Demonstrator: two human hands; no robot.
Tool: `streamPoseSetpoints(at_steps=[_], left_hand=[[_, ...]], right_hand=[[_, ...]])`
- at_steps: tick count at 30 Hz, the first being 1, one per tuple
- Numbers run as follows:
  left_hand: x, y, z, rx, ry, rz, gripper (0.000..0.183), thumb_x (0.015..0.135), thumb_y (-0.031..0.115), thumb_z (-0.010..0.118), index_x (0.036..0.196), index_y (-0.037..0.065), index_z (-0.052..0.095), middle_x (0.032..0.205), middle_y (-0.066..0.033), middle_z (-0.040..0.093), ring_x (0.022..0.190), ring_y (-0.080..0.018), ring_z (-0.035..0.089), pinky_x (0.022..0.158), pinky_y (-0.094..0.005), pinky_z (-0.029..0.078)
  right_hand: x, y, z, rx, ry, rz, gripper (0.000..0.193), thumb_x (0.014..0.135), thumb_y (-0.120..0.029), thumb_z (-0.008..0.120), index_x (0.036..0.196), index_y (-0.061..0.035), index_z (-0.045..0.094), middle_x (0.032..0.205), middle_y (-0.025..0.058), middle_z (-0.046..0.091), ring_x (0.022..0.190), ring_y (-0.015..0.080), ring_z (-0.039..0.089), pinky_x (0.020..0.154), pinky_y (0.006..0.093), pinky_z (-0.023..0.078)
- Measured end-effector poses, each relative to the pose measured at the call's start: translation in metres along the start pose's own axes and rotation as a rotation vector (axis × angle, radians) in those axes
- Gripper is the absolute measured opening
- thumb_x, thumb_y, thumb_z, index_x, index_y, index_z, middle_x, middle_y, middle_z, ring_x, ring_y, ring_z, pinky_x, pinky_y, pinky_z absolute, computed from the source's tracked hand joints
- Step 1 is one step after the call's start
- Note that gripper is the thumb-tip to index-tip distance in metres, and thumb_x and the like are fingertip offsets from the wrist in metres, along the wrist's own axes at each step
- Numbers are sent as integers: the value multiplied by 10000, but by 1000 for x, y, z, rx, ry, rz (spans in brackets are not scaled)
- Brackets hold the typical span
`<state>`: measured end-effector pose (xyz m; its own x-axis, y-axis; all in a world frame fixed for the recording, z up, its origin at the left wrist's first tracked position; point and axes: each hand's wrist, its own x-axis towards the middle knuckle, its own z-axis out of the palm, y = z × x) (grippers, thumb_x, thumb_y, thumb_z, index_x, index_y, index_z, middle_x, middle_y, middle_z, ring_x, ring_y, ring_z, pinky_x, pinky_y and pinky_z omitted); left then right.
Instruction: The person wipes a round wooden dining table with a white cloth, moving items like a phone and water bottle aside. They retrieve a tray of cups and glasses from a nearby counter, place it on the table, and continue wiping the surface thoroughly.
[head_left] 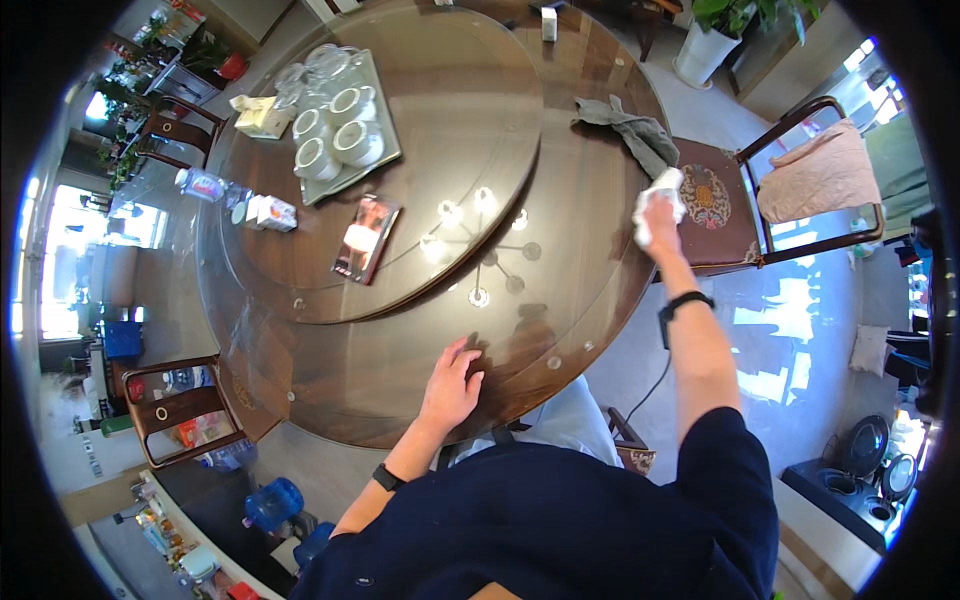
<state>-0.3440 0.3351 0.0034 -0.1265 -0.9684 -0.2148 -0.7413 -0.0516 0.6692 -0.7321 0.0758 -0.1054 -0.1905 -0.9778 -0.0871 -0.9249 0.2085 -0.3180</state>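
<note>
A crumpled white wipe [664,188] is gripped in the right hand [660,226], with the fingers closed on it, at the right-hand edge of the round glossy table [570,235]; whether the tabletop is pressed by it cannot be told. Just beyond the wipe, a rumpled grey cloth [640,135] is laid along the same edge. The left hand [452,392] is held open, its fingers loosely bent, over the near side of the table; contact with the surface cannot be made out. Beside the right hand, a chair [722,240] is placed with its patterned seat against the table, and a pinkish towel [820,178] is draped over its back. On the raised turntable [455,110], a dark shiny rectangular object [366,240] is set near a tray [389,130], on which white cups [358,146] are grouped.
</note>
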Motion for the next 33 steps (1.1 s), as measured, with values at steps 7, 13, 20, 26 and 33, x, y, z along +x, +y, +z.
streamPoseSetpoints(at_steps=[7, 13, 20, 26, 33], left_hand=[[84, 76, 67, -46, -25, -113, 432, 863, 108, 655, 1265, 24, 523, 1430, -210, 432, 1279, -403, 465, 1067, -433, 418], [102, 97, 61, 7, 31, -143, 445, 871, 112, 652, 1285, 28, 511, 1447, -217, 417, 1265, -412, 479, 1037, -441, 441], [100, 88, 62, -19, 98, -204, 420, 875, 111, 649, 1268, 30, 525, 1443, -228, 412, 1261, -424, 480, 1028, -449, 443], [132, 83, 48, -45, 183, -99, 381, 876, 102, 631, 1236, 21, 540, 1407, -238, 443, 1263, -420, 482, 1039, -451, 429], [130, 67, 19, -60, 279, -128, 360, 879, 98, 635, 1223, 28, 554, 1389, -228, 464, 1243, -427, 494, 1020, -449, 444]], right_hand=[[-161, -59, 17, -47, -277, -475, 815, 933, -507, 501, 1516, 13, 268, 1599, 195, 207, 1491, 337, 175, 1206, 508, 117], [-20, -20, 10, -136, 57, -500, 702, 994, -473, 417, 1522, -30, 281, 1602, 177, 215, 1491, 302, 187, 1205, 492, 137], [32, -72, 18, -167, -25, -378, 644, 1009, -381, 389, 1496, 29, 300, 1591, 189, 245, 1487, 333, 191, 1203, 503, 141], [-162, -101, 24, 249, -377, -1003, 568, 931, -282, 487, 1413, 13, 434, 1510, 144, 386, 1455, 256, 255, 1208, 436, 179], [-54, -14, 1, -205, -89, -416, 641, 989, -326, 462, 1500, 21, 294, 1587, 198, 241, 1480, 319, 213, 1208, 483, 116]])
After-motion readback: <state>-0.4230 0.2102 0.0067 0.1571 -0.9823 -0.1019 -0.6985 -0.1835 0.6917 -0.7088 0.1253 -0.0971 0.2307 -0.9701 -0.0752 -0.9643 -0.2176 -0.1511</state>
